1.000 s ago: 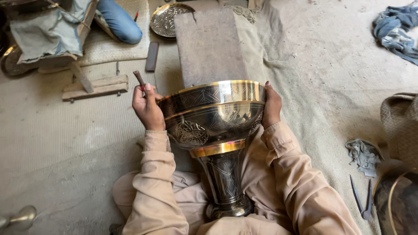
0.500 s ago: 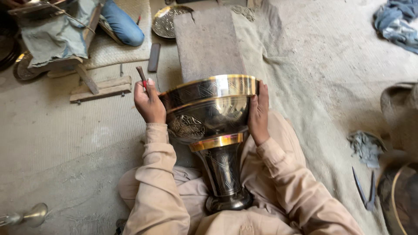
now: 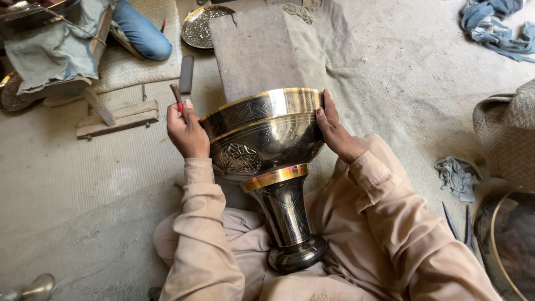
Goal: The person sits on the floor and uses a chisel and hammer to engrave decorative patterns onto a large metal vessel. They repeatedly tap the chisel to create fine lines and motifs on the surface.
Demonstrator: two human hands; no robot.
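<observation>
Two hands are steadying an engraved metal goblet (image 3: pixel 267 161) in the lap: left hand (image 3: pixel 188 134) pinching a small tool (image 3: pixel 178 99), right hand (image 3: pixel 336 131) fingers pressed together on the rim.

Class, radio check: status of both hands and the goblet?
Left hand grips small tool, steadies goblet. Right hand on bowl's side. Base in lap. Nothing obstructing.

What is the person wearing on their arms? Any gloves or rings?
Both arms wear long, loose, light tan sleeves with buttoned-style cuffs bunched at the wrists. The left hand and right hand are bare: no gloves, and no rings or watch that I can see.
</observation>
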